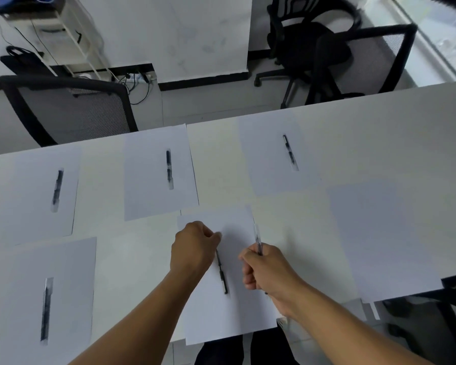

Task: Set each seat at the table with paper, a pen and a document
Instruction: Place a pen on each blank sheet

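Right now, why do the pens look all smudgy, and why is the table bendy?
Head view: the pen on the far left sheet and the pen on the near left sheet smear into streaks, motion blur; the wide lens bows the table edge; the black chair is blurred too; soft light, only faint shadows.

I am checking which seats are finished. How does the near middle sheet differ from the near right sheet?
The near middle sheet has a pen on it, gripped at its top by the left hand; the near right sheet has none. The middle sheet overhangs the table edge more. The right hand holds a spare pen. Both sheets are blank and white.
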